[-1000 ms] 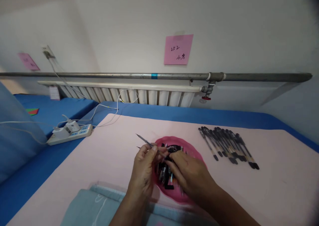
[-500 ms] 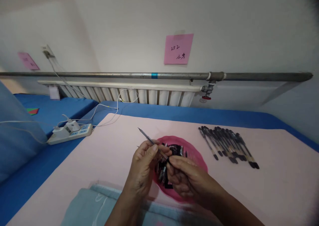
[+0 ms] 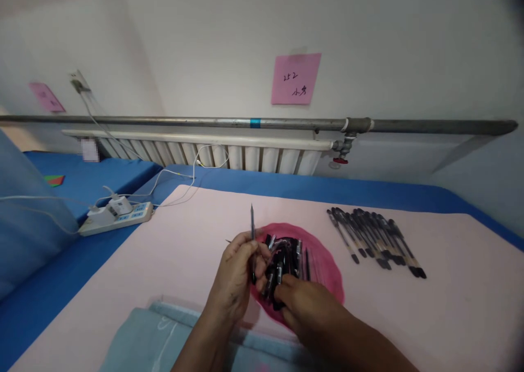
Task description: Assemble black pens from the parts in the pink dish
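Note:
My left hand [image 3: 235, 271] is closed around a pen [image 3: 252, 219] without a cap, its point up and its dark end below my fingers. Another thin tip juts out at the left of this hand. Beside it stands a pink scalloped bowl [image 3: 333, 273] with black pen caps [image 3: 280, 268] and clear pen parts in it. My right hand [image 3: 305, 306] is over the bowl's near side, fingers curled down among the black caps. What its fingertips pinch, if anything, is hidden.
Several capped pens [image 3: 376, 238] lie in a row on the pink sheet [image 3: 196, 224] at right. A light blue cloth [image 3: 139, 334] lies in front. A power strip [image 3: 139, 213] with cables is at left. Behind are a radiator [image 3: 254, 158] and a pipe [image 3: 196, 121].
My right hand has left the pen in my left hand and moved down into the bowl. The pen has swung from leaning left to nearly upright.

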A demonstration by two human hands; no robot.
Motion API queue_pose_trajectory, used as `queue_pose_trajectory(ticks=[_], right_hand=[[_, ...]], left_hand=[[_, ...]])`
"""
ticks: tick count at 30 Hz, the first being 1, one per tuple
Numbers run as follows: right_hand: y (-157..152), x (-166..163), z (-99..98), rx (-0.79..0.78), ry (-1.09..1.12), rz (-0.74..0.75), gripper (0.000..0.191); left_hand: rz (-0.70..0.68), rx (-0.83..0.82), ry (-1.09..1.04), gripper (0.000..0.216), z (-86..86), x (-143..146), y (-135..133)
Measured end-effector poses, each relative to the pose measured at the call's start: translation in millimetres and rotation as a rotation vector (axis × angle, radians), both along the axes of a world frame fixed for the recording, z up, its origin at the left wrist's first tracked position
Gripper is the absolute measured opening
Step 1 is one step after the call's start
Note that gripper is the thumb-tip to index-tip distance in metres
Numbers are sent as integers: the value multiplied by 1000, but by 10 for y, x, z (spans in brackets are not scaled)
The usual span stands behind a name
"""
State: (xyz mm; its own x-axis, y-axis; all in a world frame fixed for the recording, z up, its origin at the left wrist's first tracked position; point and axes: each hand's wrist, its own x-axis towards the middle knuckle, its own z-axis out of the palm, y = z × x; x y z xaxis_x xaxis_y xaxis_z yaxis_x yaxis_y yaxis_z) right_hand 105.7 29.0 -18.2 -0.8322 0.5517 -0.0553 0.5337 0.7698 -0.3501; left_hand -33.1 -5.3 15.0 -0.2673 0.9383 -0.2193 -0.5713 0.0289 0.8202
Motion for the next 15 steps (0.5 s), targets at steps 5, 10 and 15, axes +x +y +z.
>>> queue_pose_trajectory(ticks=[5,10,15], right_hand=[[-23,43,166,-198,233,8,24],[121,201,451,-304,616,-196,21],[327,335,567,-535,1174,-669,25]], left_hand=[[-88,-80,11,27,-20,48,-8],[-174,-105,20,33,6,48,-40],[-322,-172,88,51,-36,182,-53]])
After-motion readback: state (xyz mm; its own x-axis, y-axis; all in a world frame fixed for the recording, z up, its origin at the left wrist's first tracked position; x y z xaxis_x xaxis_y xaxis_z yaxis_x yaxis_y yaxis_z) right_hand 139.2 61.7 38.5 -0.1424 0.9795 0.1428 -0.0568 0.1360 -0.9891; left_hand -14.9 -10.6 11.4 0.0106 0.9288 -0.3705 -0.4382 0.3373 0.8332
